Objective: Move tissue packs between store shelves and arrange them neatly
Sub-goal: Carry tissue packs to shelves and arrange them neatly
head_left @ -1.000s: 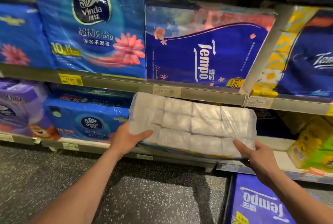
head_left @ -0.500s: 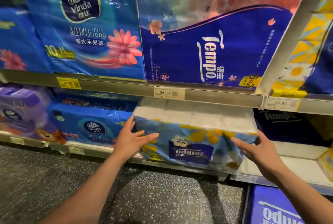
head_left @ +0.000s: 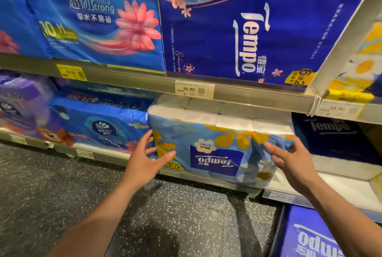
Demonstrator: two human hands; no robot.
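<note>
A: What is the place like?

B: A store aisle with a dark speckled floor (head_left: 62,194) and two shelf levels packed with tissue. On the upper shelf (head_left: 258,95) a blue Vinda pack (head_left: 93,14) stands beside a dark blue Tempo pack (head_left: 248,29). A yellow price tag (head_left: 71,72) and a white price tag (head_left: 193,89) reading 36.90 sit on its front rail.

A: And the pack being handled?

B: The flowered Tempo Mini pack (head_left: 217,143) lies on the lower shelf (head_left: 341,190), right under the white tag. Its light blue face with yellow flowers looks outward, the logo upside down, and white rolls show through the clear top. It overhangs the shelf's front edge a little.

A: What sits next to it?

B: A smaller Vinda pack (head_left: 99,124) is just beside it on the left, with a purple pack (head_left: 20,107) further left. A navy Tempo pack (head_left: 334,138) sits on the right, further back.

A: The hands?

B: The left hand (head_left: 142,161) is wide, fingers spread, at the pack's left front edge; I cannot tell whether it touches. The right hand (head_left: 293,163) is also wide, its fingertips at the pack's right front corner. Neither hand holds anything.

A: Anything lower down?

B: Another Tempo pack (head_left: 310,240) shows at the bottom right corner
</note>
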